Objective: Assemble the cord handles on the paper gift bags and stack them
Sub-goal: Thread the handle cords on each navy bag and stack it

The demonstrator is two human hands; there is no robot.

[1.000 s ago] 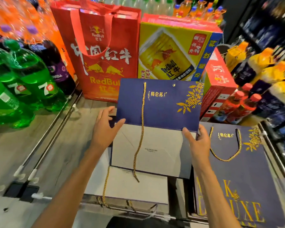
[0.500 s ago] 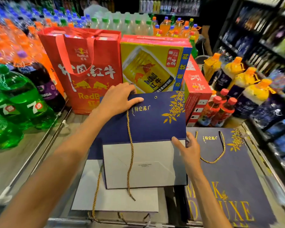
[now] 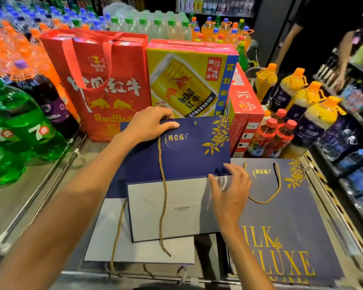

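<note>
left hand [image 3: 150, 124] pinches top edge of folded navy gift bag [image 3: 182, 151], gold cord [image 3: 163, 191] hanging loose. right hand [image 3: 228, 191] open, fingers spread, touching bag's right edge.

A grey wood-grain table [image 3: 50, 185] with metal rails carries green soda bottles [image 3: 19, 130] at its left, a red Red Bull bag [image 3: 105, 91] and a yellow drinks carton [image 3: 189, 80] upright at the back, folded navy gift bags [image 3: 155, 216] stacked at the middle, and a finished navy bag [image 3: 285, 227] lying flat at the right.
</note>
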